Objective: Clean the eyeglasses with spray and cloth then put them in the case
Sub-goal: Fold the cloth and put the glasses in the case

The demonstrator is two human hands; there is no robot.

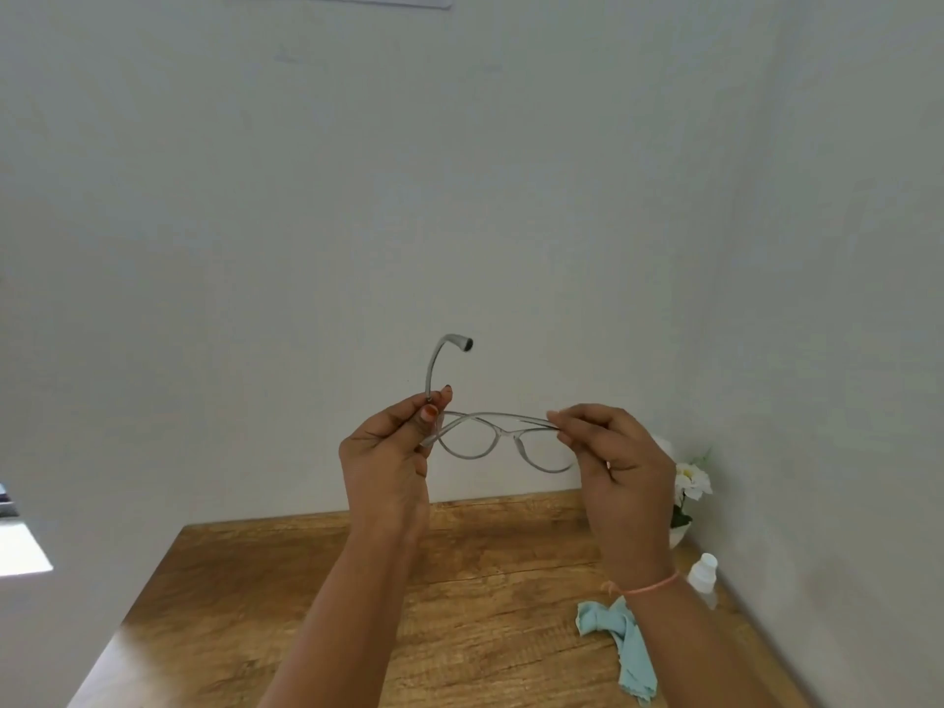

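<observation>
Starting on the left, I see the left hand (393, 452) held up in the air, its thumb and fingers pinched on the left end of the eyeglasses (501, 431), near the hinge. One side arm (431, 370) of the glasses sticks straight up above this hand and curls over at the tip. The other side arm looks folded across the front, but I cannot be sure. The two clear lens rims hang between the hands, high above the table (459, 605). The right hand (626, 477) pinches the right end of the frame with its fingertips. Below this hand a light blue cloth (626, 641) lies crumpled on the wood, and just to the right of the wrist stands a small spray bottle (704, 572). A white flower (689, 480) sits behind the right hand. I see no case. I think the glasses are very light and thin, and a bit bendy, so they could snap or twist if I squeeze hard. The lenses would smudge and feel slippery. So I would hold them by the frame ends, near the hinges, as both hands do now, with a soft pinch, and keep fingers off the lenses.
</observation>
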